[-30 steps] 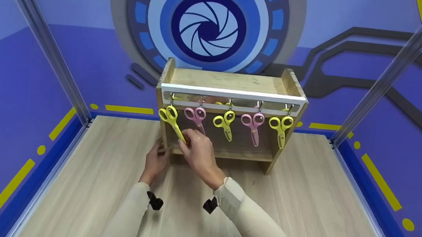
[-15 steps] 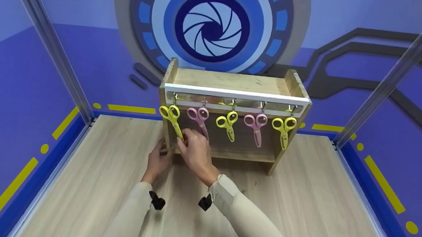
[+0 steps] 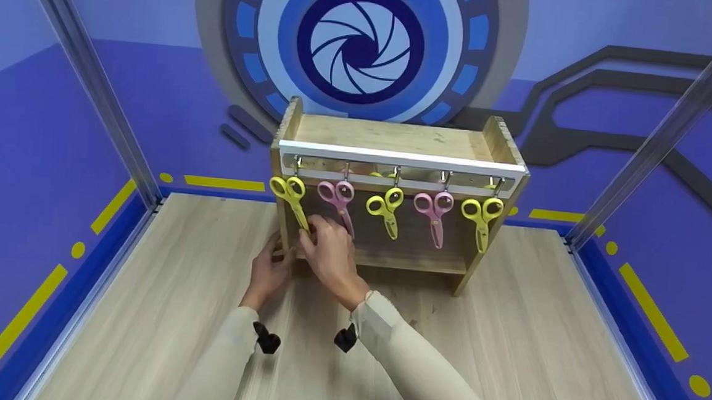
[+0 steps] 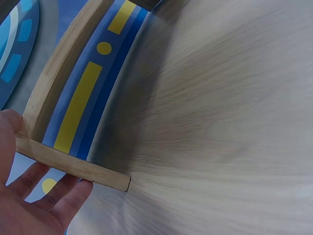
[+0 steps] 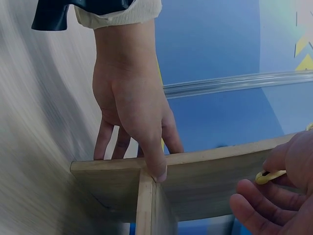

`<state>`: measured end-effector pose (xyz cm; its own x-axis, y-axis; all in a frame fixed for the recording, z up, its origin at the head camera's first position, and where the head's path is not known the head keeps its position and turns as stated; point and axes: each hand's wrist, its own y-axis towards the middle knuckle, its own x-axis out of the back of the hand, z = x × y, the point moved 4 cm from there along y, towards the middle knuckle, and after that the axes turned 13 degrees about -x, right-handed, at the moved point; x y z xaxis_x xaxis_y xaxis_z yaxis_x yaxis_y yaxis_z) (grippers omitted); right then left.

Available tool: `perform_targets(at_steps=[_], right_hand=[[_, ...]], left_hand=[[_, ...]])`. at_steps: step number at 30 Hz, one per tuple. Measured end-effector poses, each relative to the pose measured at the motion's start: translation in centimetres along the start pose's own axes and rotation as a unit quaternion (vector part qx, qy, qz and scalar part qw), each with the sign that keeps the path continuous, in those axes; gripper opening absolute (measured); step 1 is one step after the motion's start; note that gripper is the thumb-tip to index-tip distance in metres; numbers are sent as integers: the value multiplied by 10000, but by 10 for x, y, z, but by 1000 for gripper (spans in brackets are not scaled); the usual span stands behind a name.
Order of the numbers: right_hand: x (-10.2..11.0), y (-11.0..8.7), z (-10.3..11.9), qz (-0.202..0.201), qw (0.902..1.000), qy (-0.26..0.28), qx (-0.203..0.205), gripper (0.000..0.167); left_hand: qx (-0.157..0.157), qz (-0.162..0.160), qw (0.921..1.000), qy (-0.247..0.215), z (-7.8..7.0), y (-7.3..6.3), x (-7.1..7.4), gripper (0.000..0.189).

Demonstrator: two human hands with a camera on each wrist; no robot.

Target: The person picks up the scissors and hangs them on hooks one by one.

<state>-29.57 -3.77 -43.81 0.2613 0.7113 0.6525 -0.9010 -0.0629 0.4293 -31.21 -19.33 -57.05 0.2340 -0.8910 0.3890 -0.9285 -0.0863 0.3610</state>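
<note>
A wooden rack [image 3: 391, 137] stands on the table, with a white hook rail [image 3: 405, 160] across its front. On the leftmost hook hangs a pair of yellow scissors [image 3: 294, 203]. My right hand [image 3: 331, 254] pinches these scissors by the blade end; in the right wrist view their yellow tip [image 5: 264, 178] shows between thumb and fingers. Low on the rack's left side panel [image 4: 73, 164], my left hand [image 3: 268, 275] grips the edge, thumb on one face and fingers on the other. The right wrist view also shows that left hand [image 5: 132, 98] on the panel.
Two pink scissors [image 3: 338, 200] [image 3: 435, 217] and two more yellow scissors [image 3: 386, 213] [image 3: 482, 220] hang on the other hooks. The wood-grain table [image 3: 539, 335] is bounded by blue printed walls [image 3: 133, 100] and metal posts [image 3: 99, 98].
My right hand has shifted slightly left relative to the rack, bringing the yellow scissors' blade end with it. The left hand keeps its place on the side panel. The head view has drifted slightly.
</note>
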Motion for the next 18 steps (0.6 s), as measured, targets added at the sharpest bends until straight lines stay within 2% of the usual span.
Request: perform_targets(at_steps=[12,18], right_hand=[[-2,1,-2,-19,10000,-39,-34,9],[0,0,-2,-5,9999,-99,-25,15]], left_hand=[[39,0,10000,-33,2,1,0,57],[-9,4,10000,-23,1,1,2,56]])
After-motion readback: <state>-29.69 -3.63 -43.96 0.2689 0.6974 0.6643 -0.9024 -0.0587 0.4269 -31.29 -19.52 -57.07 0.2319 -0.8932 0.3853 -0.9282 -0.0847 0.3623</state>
